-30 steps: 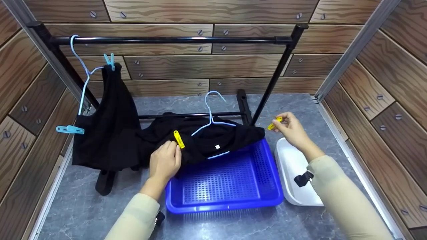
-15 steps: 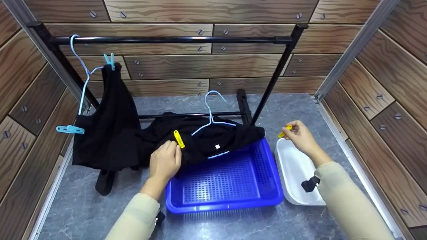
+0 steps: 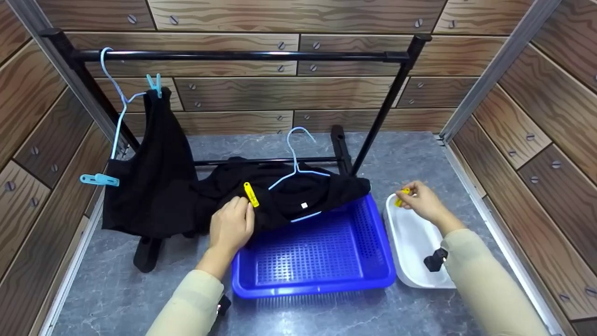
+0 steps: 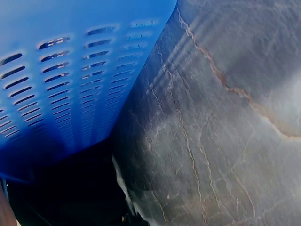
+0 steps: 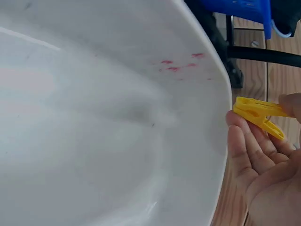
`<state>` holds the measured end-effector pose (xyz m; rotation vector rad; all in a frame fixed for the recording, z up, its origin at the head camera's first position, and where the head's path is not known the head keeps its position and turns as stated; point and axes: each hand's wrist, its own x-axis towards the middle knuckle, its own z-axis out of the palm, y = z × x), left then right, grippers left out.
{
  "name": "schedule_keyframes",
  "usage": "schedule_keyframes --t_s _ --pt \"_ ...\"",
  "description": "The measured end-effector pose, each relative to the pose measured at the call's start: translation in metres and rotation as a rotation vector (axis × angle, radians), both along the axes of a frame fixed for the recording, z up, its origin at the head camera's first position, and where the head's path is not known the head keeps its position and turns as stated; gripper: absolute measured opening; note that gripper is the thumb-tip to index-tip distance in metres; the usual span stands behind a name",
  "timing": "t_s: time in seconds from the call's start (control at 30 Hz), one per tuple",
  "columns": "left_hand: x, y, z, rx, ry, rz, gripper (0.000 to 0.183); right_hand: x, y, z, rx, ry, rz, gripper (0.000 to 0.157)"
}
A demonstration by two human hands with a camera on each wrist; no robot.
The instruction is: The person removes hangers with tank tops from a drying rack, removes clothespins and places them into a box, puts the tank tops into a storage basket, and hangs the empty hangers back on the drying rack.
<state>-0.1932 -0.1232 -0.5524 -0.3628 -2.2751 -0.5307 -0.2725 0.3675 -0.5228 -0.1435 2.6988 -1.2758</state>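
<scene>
My left hand grips the near left edge of a black garment, which lies over the far side of the blue basket. Just past its fingertips, a yellow clothespin is clipped on the cloth. A light-blue wire hanger runs inside this garment, its hook sticking up. In my right hand is a second yellow clothespin, pinched between thumb and fingers at the far rim of a white tub. The left wrist view mostly misses the left hand, which shows only as a sliver.
A black rack stands at the back. On its left end hangs another black garment on a blue hanger, with light-blue clothespins attached. The blue basket sits on the grey floor beside the tub.
My right hand has moved right and nearer with its clothespin, from beside the rack's right post to the white tub's far rim. The left hand holds its place on the garment.
</scene>
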Motion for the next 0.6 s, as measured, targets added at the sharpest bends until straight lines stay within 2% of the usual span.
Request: schedule_keyframes --t_s 0.13,0.3,0.43,0.6 --pt "0.0 0.0 0.0 -0.002 -0.004 -0.001 0.024 -0.001 0.004 -0.005 0.024 -0.072 0.031 0.037" --pt "0.0 0.0 0.0 -0.008 -0.018 0.0 0.025 -0.002 0.005 -0.009 0.114 -0.139 0.08 0.036" --pt "0.0 0.0 0.0 -0.005 -0.015 -0.001 0.025 -0.003 0.003 -0.011 0.223 -0.15 0.123 0.037" --pt "-0.001 0.0 -0.001 -0.008 -0.007 -0.002 0.024 -0.009 0.0 -0.014 0.344 -0.146 0.186 0.028"
